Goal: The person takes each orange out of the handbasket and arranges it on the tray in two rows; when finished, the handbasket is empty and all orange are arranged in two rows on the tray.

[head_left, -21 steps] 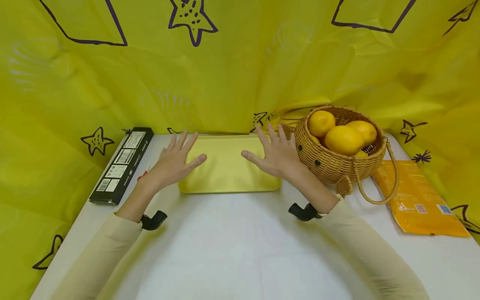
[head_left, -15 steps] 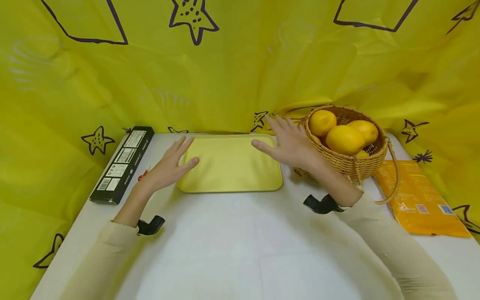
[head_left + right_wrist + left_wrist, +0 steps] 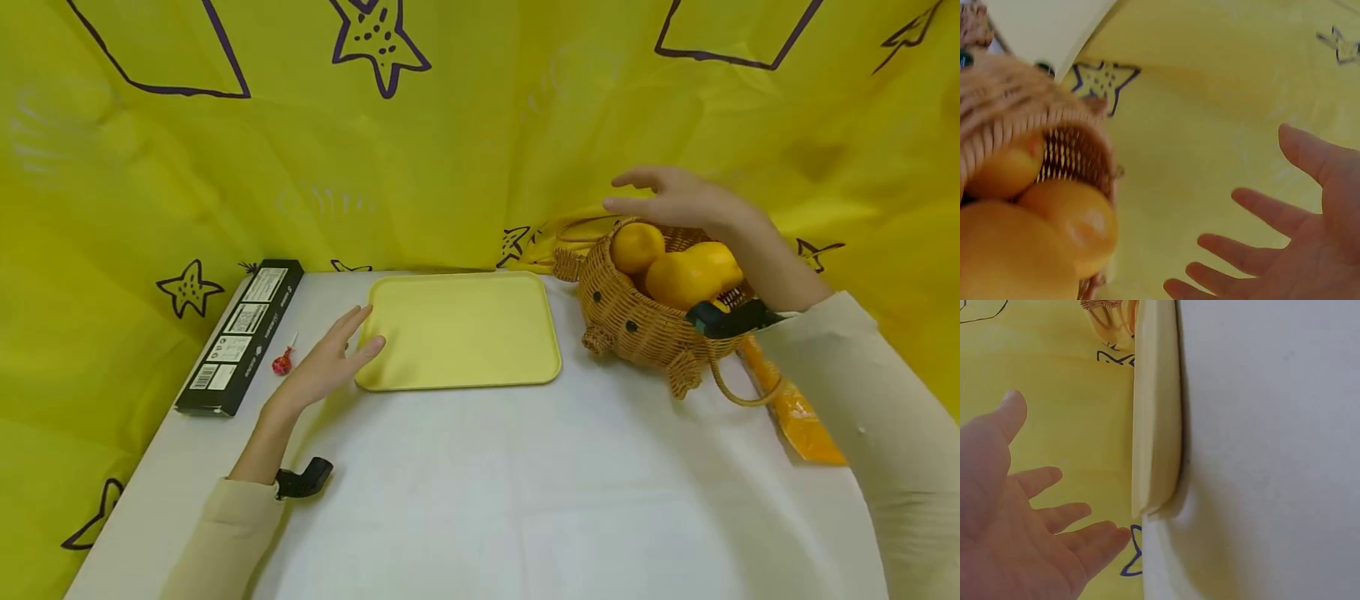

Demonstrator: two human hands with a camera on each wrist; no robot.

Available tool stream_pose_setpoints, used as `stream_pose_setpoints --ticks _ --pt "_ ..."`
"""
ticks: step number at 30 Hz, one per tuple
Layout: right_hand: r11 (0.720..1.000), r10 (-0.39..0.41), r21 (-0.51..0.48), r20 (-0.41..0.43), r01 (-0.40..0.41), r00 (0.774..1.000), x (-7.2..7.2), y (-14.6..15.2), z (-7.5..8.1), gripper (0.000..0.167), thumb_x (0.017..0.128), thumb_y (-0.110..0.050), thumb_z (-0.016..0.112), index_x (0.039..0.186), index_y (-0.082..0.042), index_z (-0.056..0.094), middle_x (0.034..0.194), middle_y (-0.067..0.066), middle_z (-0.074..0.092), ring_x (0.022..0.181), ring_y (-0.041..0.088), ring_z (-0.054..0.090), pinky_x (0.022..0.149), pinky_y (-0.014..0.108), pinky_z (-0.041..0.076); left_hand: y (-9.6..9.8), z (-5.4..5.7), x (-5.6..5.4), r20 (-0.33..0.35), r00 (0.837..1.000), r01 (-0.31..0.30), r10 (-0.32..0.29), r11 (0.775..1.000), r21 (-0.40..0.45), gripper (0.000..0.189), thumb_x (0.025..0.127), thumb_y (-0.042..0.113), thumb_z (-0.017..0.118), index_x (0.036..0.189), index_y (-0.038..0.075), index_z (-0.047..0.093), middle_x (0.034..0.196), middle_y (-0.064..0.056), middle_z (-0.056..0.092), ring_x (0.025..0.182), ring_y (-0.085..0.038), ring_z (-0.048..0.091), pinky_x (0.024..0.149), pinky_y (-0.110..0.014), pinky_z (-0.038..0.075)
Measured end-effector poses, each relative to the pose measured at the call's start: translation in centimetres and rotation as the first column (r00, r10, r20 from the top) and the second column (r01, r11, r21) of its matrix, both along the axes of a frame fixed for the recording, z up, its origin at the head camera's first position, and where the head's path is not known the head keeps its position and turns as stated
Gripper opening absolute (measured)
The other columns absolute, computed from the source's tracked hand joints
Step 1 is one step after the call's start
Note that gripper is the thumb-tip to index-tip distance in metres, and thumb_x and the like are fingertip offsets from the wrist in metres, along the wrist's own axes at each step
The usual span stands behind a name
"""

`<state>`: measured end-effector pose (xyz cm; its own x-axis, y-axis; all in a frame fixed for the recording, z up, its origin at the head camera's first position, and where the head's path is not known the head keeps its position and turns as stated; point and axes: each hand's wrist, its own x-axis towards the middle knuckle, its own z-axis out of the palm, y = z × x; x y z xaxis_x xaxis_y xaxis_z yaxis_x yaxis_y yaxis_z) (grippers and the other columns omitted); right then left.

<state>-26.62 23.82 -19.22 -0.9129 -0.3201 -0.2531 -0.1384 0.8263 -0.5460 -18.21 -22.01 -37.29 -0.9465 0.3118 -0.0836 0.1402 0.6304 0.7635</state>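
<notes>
Wicker basket and orange packet partly hidden by right arm, both hands empty, fingers extended

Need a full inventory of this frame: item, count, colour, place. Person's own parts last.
tray: 1, pale yellow, table centre, far side
wicker basket: 1, brown, right of the tray
fruits: at least 3, yellow-orange, in the basket
packet: 1, orange, right of the basket, partly hidden by the right arm
box: 1, black with white labels, table's left side
lollipop: 1, red, between box and tray
table: 1, white, beneath everything
backdrop: yellow with dark drawings, behind
wrist devices: 2, black, one per wrist
sleeves: 2, cream, forearms
left hand: 1, bare, at tray's left end
right hand: 1, bare, above basket
</notes>
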Motion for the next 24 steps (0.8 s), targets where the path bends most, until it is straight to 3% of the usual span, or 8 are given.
stream_pose_setpoints --ticks 5,12,15,20,22,24 --pt "1.0 0.0 -0.004 0.077 0.001 0.997 -1.8 2.7 -0.4 0.074 0.099 -0.053 0.041 0.155 -0.009 0.023 0.16 0.026 0.017 0.144 0.05 0.019 0.111 0.066 0.024 -0.4 -1.2 0.5 0.032 0.999 0.016 -0.019 0.997 0.071 0.073 0.1 0.043 0.047 0.157 0.014 0.012 0.164 -0.016 0.005 0.15 -0.042 0.008 0.116 -0.064 0.019" --pt "0.999 -0.006 -0.035 0.139 0.011 0.99 -3.0 5.8 -1.6 0.073 0.1 -0.051 0.039 0.155 -0.005 0.021 0.16 0.025 0.015 0.144 0.049 0.019 0.111 0.066 0.025 0.1 -1.7 0.5 0.029 0.999 0.016 -0.017 0.998 0.057 0.074 0.099 0.042 0.051 0.157 0.013 0.014 0.163 -0.019 0.004 0.149 -0.043 0.009 0.116 -0.065 0.02" --pt "0.999 0.003 -0.035 0.155 0.002 0.988 -3.2 6.6 -2.2 0.072 0.101 -0.05 0.038 0.154 -0.005 0.021 0.158 0.026 0.022 0.14 0.044 0.03 0.11 0.058 0.036 0.3 -1.9 0.5 0.021 1.0 0.011 -0.012 0.999 0.039 0.077 0.098 0.042 0.052 0.157 0.011 0.013 0.163 -0.02 0.004 0.149 -0.043 0.008 0.115 -0.066 0.018" --pt "1.0 0.003 -0.026 0.194 0.002 0.981 -4.4 8.1 -3.1 0.071 0.101 -0.049 0.037 0.155 -0.005 0.02 0.154 0.025 0.033 0.125 0.022 0.053 0.1 0.043 0.05 0.2 -2.3 0.2 0.028 1.0 0.007 -0.008 1.0 0.017 0.086 0.096 0.045 0.056 0.157 0.009 0.007 0.163 -0.018 0.005 0.15 -0.04 0.006 0.117 -0.064 0.015" --pt "1.0 0.001 -0.018 0.21 0.003 0.978 -4.9 8.4 -3.4 0.071 0.101 -0.049 0.037 0.154 -0.004 0.021 0.152 0.023 0.037 0.124 0.02 0.054 0.1 0.042 0.05 0.2 -2.4 0.2 0.043 0.999 -0.001 0.0 1.0 0.016 0.09 0.095 0.046 0.058 0.157 0.009 0.005 0.163 -0.018 0.004 0.151 -0.039 0.005 0.118 -0.063 0.013" --pt "1.0 0.005 -0.011 0.231 -0.002 0.973 -5.4 8.5 -3.7 0.072 0.101 -0.05 0.037 0.154 -0.003 0.022 0.15 0.022 0.041 0.128 0.026 0.052 0.102 0.043 0.05 0.1 -2.5 0.3 0.058 0.998 -0.014 0.013 1.0 0.009 0.093 0.093 0.046 0.06 0.157 0.008 0.003 0.163 -0.018 0.003 0.151 -0.04 0.004 0.119 -0.062 0.012"
